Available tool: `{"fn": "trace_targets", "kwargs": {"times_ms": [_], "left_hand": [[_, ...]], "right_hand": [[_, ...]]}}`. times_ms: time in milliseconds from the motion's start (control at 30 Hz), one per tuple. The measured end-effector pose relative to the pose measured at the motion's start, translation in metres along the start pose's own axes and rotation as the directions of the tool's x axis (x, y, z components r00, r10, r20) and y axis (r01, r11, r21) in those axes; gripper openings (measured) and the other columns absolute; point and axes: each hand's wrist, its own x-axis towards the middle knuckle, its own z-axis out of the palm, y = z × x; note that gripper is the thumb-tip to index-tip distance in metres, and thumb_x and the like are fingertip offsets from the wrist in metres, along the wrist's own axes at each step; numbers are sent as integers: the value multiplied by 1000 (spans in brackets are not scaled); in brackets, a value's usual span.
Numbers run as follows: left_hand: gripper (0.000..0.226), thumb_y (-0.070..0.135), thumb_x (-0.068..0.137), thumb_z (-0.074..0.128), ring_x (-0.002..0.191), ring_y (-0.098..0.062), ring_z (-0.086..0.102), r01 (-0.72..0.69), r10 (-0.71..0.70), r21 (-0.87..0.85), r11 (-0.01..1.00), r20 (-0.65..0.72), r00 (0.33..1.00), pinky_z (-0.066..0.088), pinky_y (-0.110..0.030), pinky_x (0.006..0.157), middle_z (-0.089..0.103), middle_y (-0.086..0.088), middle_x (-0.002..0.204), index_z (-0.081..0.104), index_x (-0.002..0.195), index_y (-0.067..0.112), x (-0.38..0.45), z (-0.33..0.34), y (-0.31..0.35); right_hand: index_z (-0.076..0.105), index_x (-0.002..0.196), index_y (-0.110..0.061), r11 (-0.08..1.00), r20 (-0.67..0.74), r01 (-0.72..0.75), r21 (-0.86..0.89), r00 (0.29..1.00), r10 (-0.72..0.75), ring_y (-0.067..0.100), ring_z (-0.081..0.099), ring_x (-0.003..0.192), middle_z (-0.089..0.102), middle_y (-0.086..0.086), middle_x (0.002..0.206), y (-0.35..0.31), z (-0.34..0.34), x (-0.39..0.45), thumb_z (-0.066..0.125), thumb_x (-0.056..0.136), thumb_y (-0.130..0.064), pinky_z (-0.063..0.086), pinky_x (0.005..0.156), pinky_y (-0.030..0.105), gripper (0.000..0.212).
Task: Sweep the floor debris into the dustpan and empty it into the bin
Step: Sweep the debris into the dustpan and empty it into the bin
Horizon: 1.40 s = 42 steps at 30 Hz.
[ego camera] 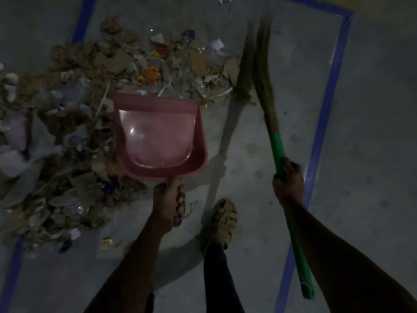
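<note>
Dustpan (159, 136), pink, sits with nothing in it, mouth against the debris (74, 123) heaped on the floor (259, 154). Left hand (168, 202) grips its handle. Right hand (287, 179) grips the broom (274, 141), bristles touching the heap's right edge.

The left hand (168, 201) is curled round the dustpan (158, 136) handle, forearm reaching forward from below. The right hand (288, 180), out to the right of the dustpan, grips the broom's (278, 147) green handle, arm stretched forward. One sandalled foot (222, 222) is planted just right of the left hand.
</note>
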Motion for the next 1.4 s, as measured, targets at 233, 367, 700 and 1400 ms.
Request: {"fn": "trace_targets", "kwargs": {"times_ms": [233, 367, 700, 1400], "left_hand": [[28, 20, 94, 50, 30, -15, 30, 1, -1, 3, 1000, 3, 1000, 24, -18, 48, 37, -2, 47, 49, 67, 15, 12, 59, -12], [27, 21, 91, 52, 32, -14, 30, 44, -42, 27, 999, -43, 998, 21, -22, 52, 36, -1, 47, 49, 64, 17, 13, 59, -16], [29, 26, 87, 53, 34, -15, 31, 62, -61, 7, 998, -151, 987, 23, -25, 55, 35, -2, 51, 48, 59, 21, 8, -13, -31], [25, 22, 89, 51, 29, -15, 29, -8, 12, 140, 990, -32, 999, 21, -19, 49, 36, 0, 46, 48, 64, 17, -5, -33, -63]], "right_hand": [[44, 138, -8, 985, 231, 39, -170, 973, 2, 39, 64, 94, 48, 11, 132, 7, 0, 64, 59, 88, -6, 55, 81, 51, 52], [37, 148, -15, 933, 313, 214, -289, 942, -119, 36, 64, 88, 33, 4, 146, -3, 21, 57, 61, 89, -12, 57, 77, 46, 64], [32, 147, -25, 729, 617, 580, -363, 736, -278, 16, 50, 64, 37, -3, 144, -30, 64, -8, 64, 88, -16, 33, 48, 18, 68], [58, 132, -14, 906, -141, -24, -423, 989, -39, 35, 59, 74, 54, 10, 124, 63, 21, -144, 62, 72, 7, 43, 51, 33, 63]]}}
